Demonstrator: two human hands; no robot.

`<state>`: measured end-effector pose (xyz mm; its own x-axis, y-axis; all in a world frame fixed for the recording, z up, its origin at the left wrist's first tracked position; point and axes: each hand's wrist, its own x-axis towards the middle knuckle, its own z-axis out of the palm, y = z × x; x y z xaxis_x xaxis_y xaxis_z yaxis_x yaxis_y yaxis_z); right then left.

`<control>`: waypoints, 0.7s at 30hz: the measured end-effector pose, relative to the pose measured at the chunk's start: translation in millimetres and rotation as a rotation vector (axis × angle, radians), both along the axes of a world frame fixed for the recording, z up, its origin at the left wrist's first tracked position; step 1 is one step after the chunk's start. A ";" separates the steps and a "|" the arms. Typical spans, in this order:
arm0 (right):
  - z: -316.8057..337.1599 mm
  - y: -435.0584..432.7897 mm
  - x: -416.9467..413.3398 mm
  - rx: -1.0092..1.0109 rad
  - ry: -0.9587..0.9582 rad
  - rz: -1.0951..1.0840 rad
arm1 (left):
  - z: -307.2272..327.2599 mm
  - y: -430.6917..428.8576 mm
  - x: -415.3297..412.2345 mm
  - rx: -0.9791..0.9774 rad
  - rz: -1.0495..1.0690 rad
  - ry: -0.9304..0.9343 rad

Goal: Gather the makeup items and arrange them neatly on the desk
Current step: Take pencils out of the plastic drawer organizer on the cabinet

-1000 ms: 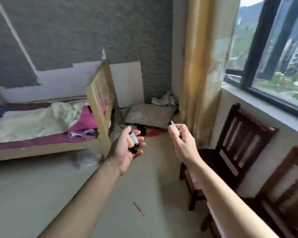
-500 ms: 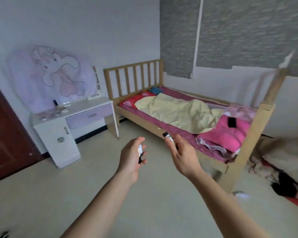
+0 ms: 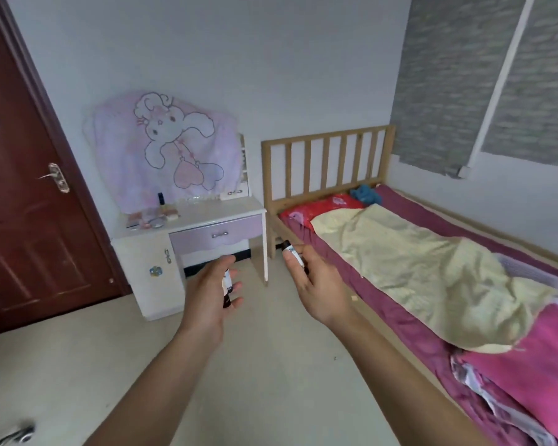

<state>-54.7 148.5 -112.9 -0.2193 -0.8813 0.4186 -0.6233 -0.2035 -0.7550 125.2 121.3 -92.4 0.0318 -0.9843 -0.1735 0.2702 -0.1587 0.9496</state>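
Observation:
My left hand (image 3: 211, 296) holds small dark-and-white makeup tubes (image 3: 227, 286) in its palm, fingers curled round them. My right hand (image 3: 316, 283) grips another white tube with a dark cap (image 3: 291, 252) that sticks up above the thumb. Both hands are raised in front of me over the floor. The white and lilac desk (image 3: 207, 217) stands ahead against the wall, well beyond both hands. Several makeup items (image 3: 152, 217), among them a small dark-capped bottle (image 3: 161, 201), lie on its left part.
A brown door (image 3: 29, 188) is left of the desk. A wooden bed (image 3: 432, 268) with a yellow blanket and pink bedding runs along the right. A pink cloth with a rabbit drawing (image 3: 165, 149) covers the desk's back. Pale floor (image 3: 271, 365) lies between me and the desk.
The view has swung left from the window corner and chairs to the bed and desk, which now appear nearer. Both hands have kept their tubes throughout.

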 end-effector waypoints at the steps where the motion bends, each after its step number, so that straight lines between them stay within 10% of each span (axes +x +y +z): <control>1: -0.3 -20.5 -2.1 0.003 0.004 0.028 | -0.2 -18.1 -3.1 -0.006 0.022 0.009; 21: -17.3 -493.3 -84.9 -0.021 0.070 0.109 | -17.2 -468.5 -67.4 -0.040 0.115 -0.067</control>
